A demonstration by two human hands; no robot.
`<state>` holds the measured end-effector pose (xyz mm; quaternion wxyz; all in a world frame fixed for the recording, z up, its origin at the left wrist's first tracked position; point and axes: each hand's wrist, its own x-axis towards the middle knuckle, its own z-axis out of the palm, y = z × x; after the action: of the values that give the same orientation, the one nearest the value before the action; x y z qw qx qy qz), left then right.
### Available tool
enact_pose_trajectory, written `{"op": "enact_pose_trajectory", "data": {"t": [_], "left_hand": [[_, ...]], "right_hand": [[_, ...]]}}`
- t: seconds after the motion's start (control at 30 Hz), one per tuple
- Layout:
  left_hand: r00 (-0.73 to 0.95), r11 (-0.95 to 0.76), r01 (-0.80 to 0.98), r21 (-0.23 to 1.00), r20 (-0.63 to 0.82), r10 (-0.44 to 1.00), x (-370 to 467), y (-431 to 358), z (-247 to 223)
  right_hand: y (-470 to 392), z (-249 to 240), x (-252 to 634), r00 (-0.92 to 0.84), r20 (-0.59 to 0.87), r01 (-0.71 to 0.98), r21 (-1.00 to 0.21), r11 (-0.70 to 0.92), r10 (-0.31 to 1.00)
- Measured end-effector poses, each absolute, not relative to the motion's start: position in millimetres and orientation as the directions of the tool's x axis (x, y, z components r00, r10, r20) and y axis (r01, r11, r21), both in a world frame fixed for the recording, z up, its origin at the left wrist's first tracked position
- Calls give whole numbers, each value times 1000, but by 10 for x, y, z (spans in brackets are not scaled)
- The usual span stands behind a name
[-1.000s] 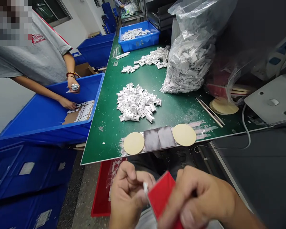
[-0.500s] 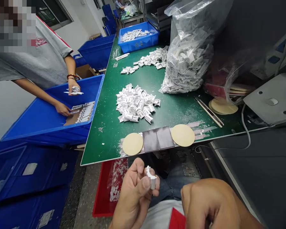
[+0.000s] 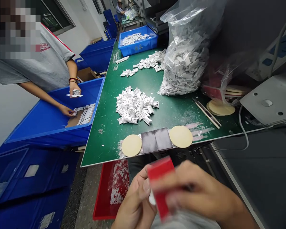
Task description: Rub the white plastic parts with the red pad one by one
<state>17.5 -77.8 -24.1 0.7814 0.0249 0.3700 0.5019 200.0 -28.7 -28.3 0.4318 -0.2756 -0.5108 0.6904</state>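
Note:
In front of my lap, my left hand (image 3: 139, 197) pinches a small white plastic part (image 3: 152, 197) with a curved cut-out. Most of that part is hidden behind a flat red strip (image 3: 160, 178). My right hand (image 3: 193, 190), smeared by motion, grips the red strip between thumb and fingers and holds it against or just in front of the white part; contact cannot be made out. Beyond my hands, a heap of similar white parts (image 3: 134, 106) lies on the green table (image 3: 102, 127).
Along the table's front edge lie two round tan discs (image 3: 131, 145) and dark square pads (image 3: 157, 140). A clear bag of white parts (image 3: 184, 66) stands behind, near a blue tray (image 3: 138, 49). A red bin (image 3: 105, 190) sits below. At left, a co-worker's hand (image 3: 68, 111) reaches into a blue crate (image 3: 50, 127).
My right hand has come up and left, bringing the red strip across the white part in my left hand. The view has shifted slightly. The co-worker's lower hand has moved slightly.

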Motion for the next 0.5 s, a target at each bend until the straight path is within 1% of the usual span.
{"op": "enact_pose_trajectory", "data": {"t": [0.03, 0.07, 0.13, 0.17, 0.2, 0.23, 0.27, 0.3, 0.33, 0.37, 0.4, 0.47, 0.5], "left_hand": [[212, 488, -765, 420, -551, 807, 190, -787, -263], [206, 485, -759, 434, -547, 811, 195, -802, -293], [227, 508, -718, 475, -530, 817, 158, -823, -352], [267, 537, -677, 503, -512, 816, 115, -802, -365], [322, 560, -624, 545, -475, 819, 60, -738, -352], [359, 555, -568, 608, -424, 832, 2, -617, -302], [370, 509, -517, 688, -357, 858, -48, -432, -206], [353, 407, -480, 777, -254, 900, -77, -182, -58], [257, 258, -448, 856, -154, 954, -76, 125, 140], [180, 113, -428, 897, -38, 983, -43, 474, 379], [125, 12, -467, 884, 53, 991, 23, 846, 645], [96, -80, -517, 852, 151, 984, 225, 1579, 1180], [93, -124, -508, 852, 198, 976, 338, 1904, 1412]], "right_hand": [[-285, -238, 1979, -395, 5, -301, -946, -124, 919], [-283, -210, 1961, -403, 8, -308, -943, -128, 915], [-277, -212, 1941, -508, 82, -324, -941, -102, 858], [-274, -238, 1941, -498, 90, -306, -949, -77, 863], [-274, -276, 1946, -413, 69, -267, -962, -48, 908], [-278, -320, 1958, -213, 25, -233, -972, -26, 977], [-288, -365, 1973, 35, -27, -219, -976, -18, 999], [-308, -404, 1990, 219, -57, -231, -973, -5, 974], [-337, -433, 2006, 257, -86, -269, -963, -15, 963], [-375, -452, 2019, 261, -122, -315, -949, -35, 958], [-417, -461, 2028, 217, -128, -366, -930, -41, 968], [-498, -458, 2037, 136, -142, -458, -887, -65, 981], [-530, -455, 2041, 115, -153, -483, -872, -79, 982]]}}
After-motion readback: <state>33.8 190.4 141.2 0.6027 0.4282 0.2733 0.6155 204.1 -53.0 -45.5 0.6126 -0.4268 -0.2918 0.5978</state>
